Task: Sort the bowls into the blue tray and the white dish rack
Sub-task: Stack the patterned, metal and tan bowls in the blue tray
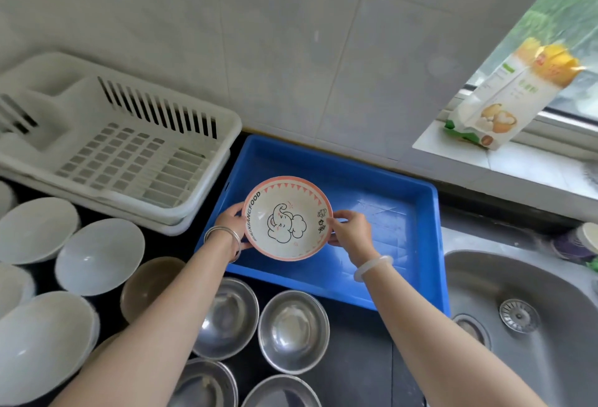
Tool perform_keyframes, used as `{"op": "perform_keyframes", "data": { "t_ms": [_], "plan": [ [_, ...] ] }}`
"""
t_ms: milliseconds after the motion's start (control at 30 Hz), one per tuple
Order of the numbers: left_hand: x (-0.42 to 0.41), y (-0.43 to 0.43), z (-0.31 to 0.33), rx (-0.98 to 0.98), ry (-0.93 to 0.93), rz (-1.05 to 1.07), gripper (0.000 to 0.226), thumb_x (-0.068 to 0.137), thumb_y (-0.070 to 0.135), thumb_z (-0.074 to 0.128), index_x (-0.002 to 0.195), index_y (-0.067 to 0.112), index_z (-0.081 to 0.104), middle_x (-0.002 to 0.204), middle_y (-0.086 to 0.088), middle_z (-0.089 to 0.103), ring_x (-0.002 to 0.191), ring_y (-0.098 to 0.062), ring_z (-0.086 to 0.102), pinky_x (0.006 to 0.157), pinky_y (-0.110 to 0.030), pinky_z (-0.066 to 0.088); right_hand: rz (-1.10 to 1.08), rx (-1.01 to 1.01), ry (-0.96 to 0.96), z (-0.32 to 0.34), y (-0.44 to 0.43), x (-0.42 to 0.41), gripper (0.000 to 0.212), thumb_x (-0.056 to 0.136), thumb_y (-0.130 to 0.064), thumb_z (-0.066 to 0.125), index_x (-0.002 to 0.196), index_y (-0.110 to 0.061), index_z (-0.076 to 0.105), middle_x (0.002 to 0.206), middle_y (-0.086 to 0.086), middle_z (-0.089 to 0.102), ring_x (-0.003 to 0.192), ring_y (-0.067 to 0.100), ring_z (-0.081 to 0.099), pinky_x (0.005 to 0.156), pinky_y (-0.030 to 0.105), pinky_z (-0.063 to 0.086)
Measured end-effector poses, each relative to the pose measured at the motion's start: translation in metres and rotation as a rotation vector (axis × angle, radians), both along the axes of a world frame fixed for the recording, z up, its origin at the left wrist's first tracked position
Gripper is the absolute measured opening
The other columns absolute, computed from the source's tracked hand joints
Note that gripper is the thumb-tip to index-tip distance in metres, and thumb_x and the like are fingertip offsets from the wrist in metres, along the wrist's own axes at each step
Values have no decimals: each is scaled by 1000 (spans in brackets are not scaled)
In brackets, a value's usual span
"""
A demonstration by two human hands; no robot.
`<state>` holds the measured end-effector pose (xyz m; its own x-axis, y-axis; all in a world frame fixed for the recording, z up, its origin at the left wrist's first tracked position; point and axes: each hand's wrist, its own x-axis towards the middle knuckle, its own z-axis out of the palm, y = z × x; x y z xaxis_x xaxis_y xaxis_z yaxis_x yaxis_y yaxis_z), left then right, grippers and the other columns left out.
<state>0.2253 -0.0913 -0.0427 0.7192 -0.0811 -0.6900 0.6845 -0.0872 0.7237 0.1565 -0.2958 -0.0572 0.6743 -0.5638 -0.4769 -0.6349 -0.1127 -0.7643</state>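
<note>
I hold a ceramic bowl with a pink rim and an elephant drawing over the left part of the blue tray. My left hand grips its left rim and my right hand grips its right rim. The tray holds nothing else. The white dish rack stands to the tray's left, with nothing in it. On the dark counter in front sit several steel bowls, several white bowls and a brownish bowl.
A steel sink lies to the right of the tray. A paper bag leans on the window sill at the upper right. A tiled wall rises behind the rack and tray.
</note>
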Motion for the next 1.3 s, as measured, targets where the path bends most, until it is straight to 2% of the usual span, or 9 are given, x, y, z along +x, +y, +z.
{"op": "perform_keyframes", "data": {
  "t_ms": [133,267,367,500,567,833,967,1100,1300],
  "plan": [
    [6,1,-7,-3,2,22,35,91,8,47,122,23,54,100,-8,63,88,-27,60,52,-32,51,-60,59,-18,-9,4,2,18,88,-13,60,104,-7,66,82,12,71,68,27,70,59,29,59],
    [9,4,-13,-30,3,36,34,91,11,50,124,19,54,106,-8,62,96,-28,61,58,-36,53,-117,173,-42,-12,6,-1,19,92,-18,58,102,-7,68,92,13,71,73,26,69,60,29,59],
    [2,8,-19,-113,107,74,31,92,8,49,122,11,54,103,-13,62,91,-30,62,70,-42,53,-119,394,-28,-11,11,-14,16,94,-23,54,98,-16,68,101,9,69,71,23,69,61,27,58],
    [-5,8,-23,-190,181,74,31,93,4,46,122,12,52,112,-18,59,96,-35,60,74,-45,52,-159,681,-78,-16,21,-33,27,97,-28,51,116,-13,63,110,12,68,81,25,70,69,26,60],
    [-4,6,-25,-207,168,106,31,92,3,47,121,12,53,112,-17,59,97,-34,60,74,-44,52,-176,680,-120,-18,24,-35,29,98,-26,50,120,-10,61,113,13,68,88,25,69,75,28,60],
    [0,-2,-33,-283,118,373,25,93,14,52,114,1,57,104,-15,61,92,-24,60,82,-33,49,-182,667,-164,-16,29,-2,25,98,-21,49,115,-8,62,101,10,69,87,25,67,72,26,60],
    [6,-4,-34,-317,107,341,24,93,20,52,116,13,56,100,-8,60,97,-30,60,83,-39,50,-185,662,-176,-16,30,12,21,97,-22,51,111,-11,63,99,10,70,84,25,68,72,26,60],
    [12,-5,-36,-347,78,345,26,93,20,52,117,11,58,107,-9,62,94,-27,62,84,-34,50,-194,651,-170,-16,30,23,16,97,-21,51,104,-14,64,96,10,70,82,24,68,68,25,60],
    [18,-13,-36,-354,66,377,24,94,17,51,114,9,59,105,-10,62,95,-26,61,83,-32,50,-201,638,-154,-16,25,31,20,98,-22,50,112,-13,61,98,10,70,83,24,69,69,27,61]
  ]
}}
